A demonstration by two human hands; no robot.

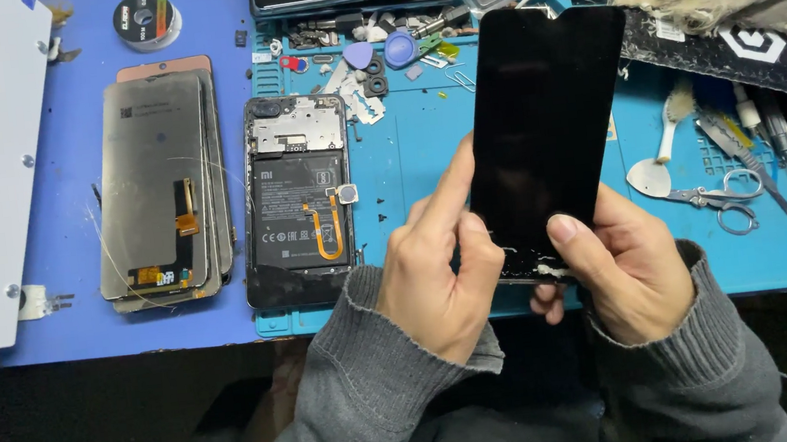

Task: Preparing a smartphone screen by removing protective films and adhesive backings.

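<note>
Black screen panel [543,117] in both hands

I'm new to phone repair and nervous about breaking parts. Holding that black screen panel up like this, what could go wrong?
1. The black screen panel is gripped only at its bottom edge by the left hand and right hand; its unsupported length might flex or crack.
2. That edge looks ragged with pale debris; it could cut a finger.
3. If dropped, it may land on the opened phone lying below.
</note>
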